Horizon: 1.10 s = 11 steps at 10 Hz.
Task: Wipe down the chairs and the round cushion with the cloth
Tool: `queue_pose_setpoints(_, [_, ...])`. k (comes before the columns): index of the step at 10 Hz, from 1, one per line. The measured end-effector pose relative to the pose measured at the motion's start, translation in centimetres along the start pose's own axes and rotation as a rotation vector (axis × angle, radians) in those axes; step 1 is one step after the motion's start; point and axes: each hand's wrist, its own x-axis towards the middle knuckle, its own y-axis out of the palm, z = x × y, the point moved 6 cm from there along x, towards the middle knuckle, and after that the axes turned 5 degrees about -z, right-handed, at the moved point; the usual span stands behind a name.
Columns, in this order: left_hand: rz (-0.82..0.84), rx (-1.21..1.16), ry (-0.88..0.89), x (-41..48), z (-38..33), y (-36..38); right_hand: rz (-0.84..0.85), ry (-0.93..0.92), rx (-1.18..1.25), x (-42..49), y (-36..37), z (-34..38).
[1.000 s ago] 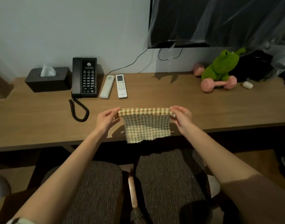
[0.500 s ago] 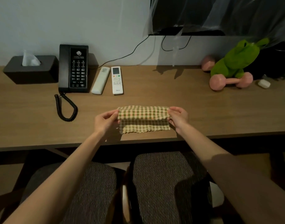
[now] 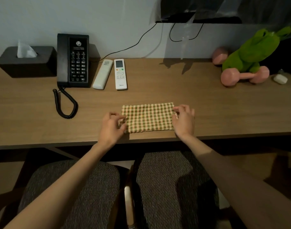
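Cloth (image 3: 148,117): green/cream check, folded to flat rectangle, lying on wooden desk (image 3: 207,104) nr front edge, approx centre of view. L hand (image 3: 111,128) at cloth's L short edge, fingers curled, tips touching or just beside nr-L corner; pinching or merely resting, can't tell. R hand (image 3: 185,121) at cloth's R short edge, fingers bent, tips at far-R corner; gripping or loose, likewise can't tell. Both forearms stretched fwd over two chairs under desk front: L seat (image 3: 72,187) and R seat (image 3: 171,182), dark striped fabric, side by side, narrow gap btwn. Brown glossy bar (image 3: 129,204) in that gap, identity unclear.

Back of desk, L to R:
- black tissue box (image 3: 27,63), white tissue sticking up
- black desk phone (image 3: 73,60), coiled cord (image 3: 65,104) looping toward front
- two white remotes (image 3: 120,74), side by side, just R of phone
- pink dumbbell (image 3: 244,76) in front of green plush toy (image 3: 252,50)
- small white case (image 3: 280,79) just R of dumbbell

All well apart from cloth.
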Motion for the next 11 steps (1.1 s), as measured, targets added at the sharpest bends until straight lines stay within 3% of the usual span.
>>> queue_pose_setpoints(1, [0.018, 0.089, 0.268, 0.2, -3.9, 1.8, 0.083, -0.325, 0.001, -1.0, 1.5, 3.8])
queue_pose_setpoints(2, [0.126, 0.269, 0.393, 1.1, -5.8, 5.6, 0.253, -0.469, -0.140, -1.4, 4.4, 5.6])
queue_pose_setpoints(3, [0.223, 0.467, 0.392, 2.4, -4.4, 8.6, 0.371, -0.469, -0.296, -1.4, 6.5, 4.8])
queue_pose_setpoints(6, [0.127, 0.433, 0.276, 3.2, -0.4, 8.2, 0.333, -0.390, -0.308, -0.9, 7.2, 1.8])
queue_pose_setpoints(7, [0.230, 0.471, 0.226, 3.5, -0.9, 7.9, 0.456, -0.383, -0.324, -0.4, 7.5, 1.7])
queue_pose_setpoints(8, [0.219, 0.455, 0.227, 3.7, -2.4, 5.8, 0.526, -0.353, -0.255, 0.1, 6.2, 1.9])
queue_pose_setpoints(10, [0.051, 0.282, 0.334, 0.1, -7.1, -0.5, 0.238, -0.275, 0.003, -2.5, -1.2, 3.1])
queue_pose_setpoints(11, [-0.006, 0.329, 0.380, -2.8, -8.9, -2.4, 0.181, -0.208, 0.090, -4.7, -4.4, 4.0])
